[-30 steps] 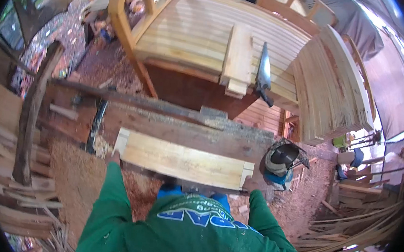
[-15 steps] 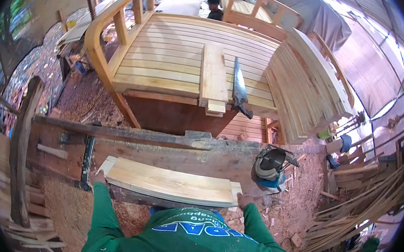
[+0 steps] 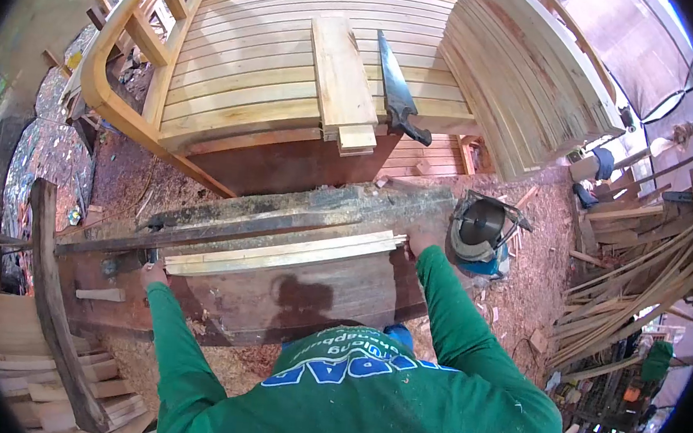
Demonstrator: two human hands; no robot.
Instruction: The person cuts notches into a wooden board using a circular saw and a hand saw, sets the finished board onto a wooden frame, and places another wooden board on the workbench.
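- The slatted wooden bed [image 3: 240, 71] is seen beyond the work area; it is placed higher and further left in the view than half a second ago, which is best put down to a turn of the head.
- The tabletop [image 3: 231, 309] is now exposed along its near side, where a dark shadow is cast; half a second ago much of this strip was covered by the boards.
- The stack of slatted panels [image 3: 530, 92] is left leaning at the right of the bed, apparently unaltered.
- A rough wooden beam [image 3: 196, 234] is set along the far part of the tabletop.
- The wooden boards [image 3: 277, 253] have been shifted across the tabletop to just beside the beam. Their broad faces were shown upward before; now only long, narrow edges are presented, so they are judged to have been tipped on edge. Whether the beam is touched cannot be told. For the work in hand, this is read as handling and repositioning; no cutting is seen.
- The short planks [image 3: 342, 76] laid on the bed are left undisturbed.
- The handsaw [image 3: 396, 87] is kept beside those planks, unused.
- The circular saw [image 3: 480, 222] is parked near the right hand, unheld.
- The right hand [image 3: 421, 242] is placed at the boards' right end, the left hand [image 3: 154, 274] at the left end.
- The fingers of both hands are too small and too hidden to be read; whether they are clamped on the ends or merely pressed there cannot be told.
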